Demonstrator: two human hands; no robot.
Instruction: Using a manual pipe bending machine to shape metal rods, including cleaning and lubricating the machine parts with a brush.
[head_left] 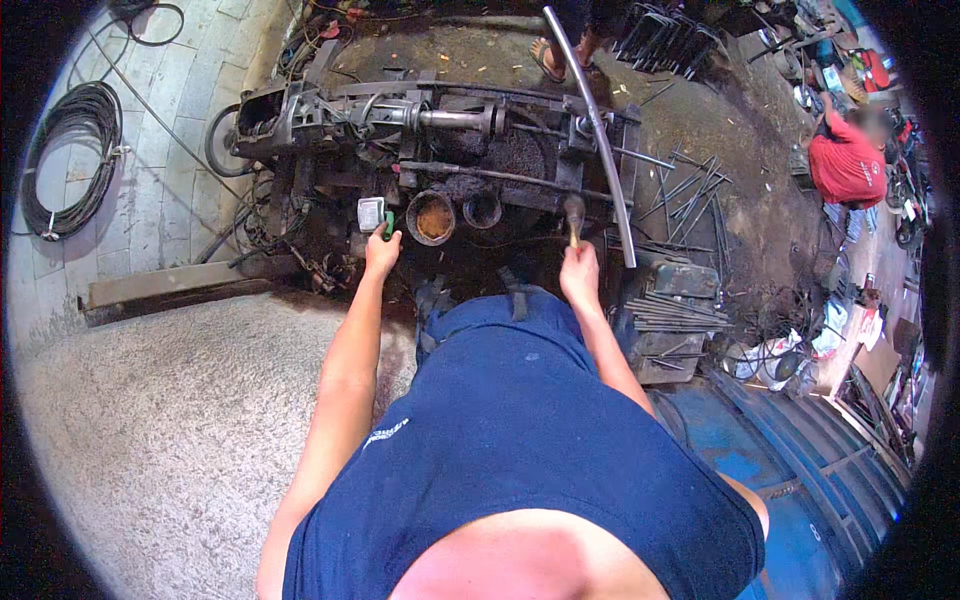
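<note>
At the left of the machine, my left hand (382, 248) is closed round a small green handle (388, 224). Right beside that handle is a pale, square, box-like piece (370, 213); whether the two are joined I cannot tell. My right hand (579, 272) grips the light handle of a brush (575, 212), its dark head pointing away from me, at the machine's near edge. Between my hands stand a round can (433, 219) with rusty-brown contents and a smaller dark cup (482, 211). Behind them stretches the greasy lathe-like machine (540, 160) with a shiny shaft (450, 119).
A long bent metal bar (600, 140) slants across the machine's right end. Metal rods (690, 190) lie scattered on the floor and stacked (675, 315) nearer me. A black cable coil (70, 160) lies at left. A person in red (848, 160) sits far right; another person's foot (546, 60) shows behind.
</note>
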